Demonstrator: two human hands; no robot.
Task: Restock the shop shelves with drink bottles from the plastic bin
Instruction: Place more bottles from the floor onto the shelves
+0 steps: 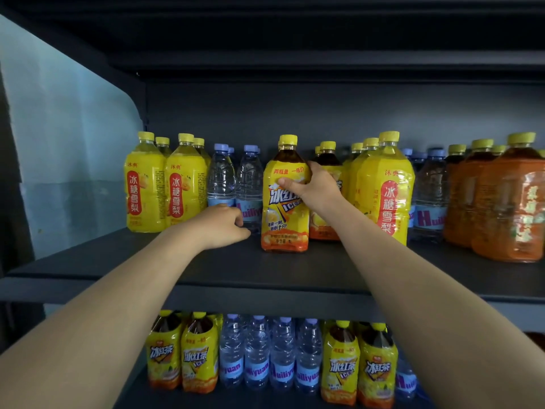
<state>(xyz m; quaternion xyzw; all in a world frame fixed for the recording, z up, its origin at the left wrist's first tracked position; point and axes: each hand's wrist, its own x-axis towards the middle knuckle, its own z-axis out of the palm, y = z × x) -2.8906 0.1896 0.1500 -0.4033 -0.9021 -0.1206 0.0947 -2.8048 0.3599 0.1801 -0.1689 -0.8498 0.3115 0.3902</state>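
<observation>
An iced tea bottle (284, 214) with a yellow cap and yellow-orange label stands upright on the dark upper shelf (177, 267). My right hand (312, 187) grips its upper label from the right side. My left hand (224, 224) reaches to the foot of a clear water bottle (250, 187) just left of the tea bottle, fingers curled against its base; whether it grips the bottle is unclear. The plastic bin is out of view.
Yellow pear-drink bottles (165, 187) stand at the left of the shelf, more (383, 187) at the right, then water bottles (429, 196) and orange tea bottles (507, 208). The lower shelf holds iced tea (182, 355) and water bottles (268, 352). A shelf above overhangs.
</observation>
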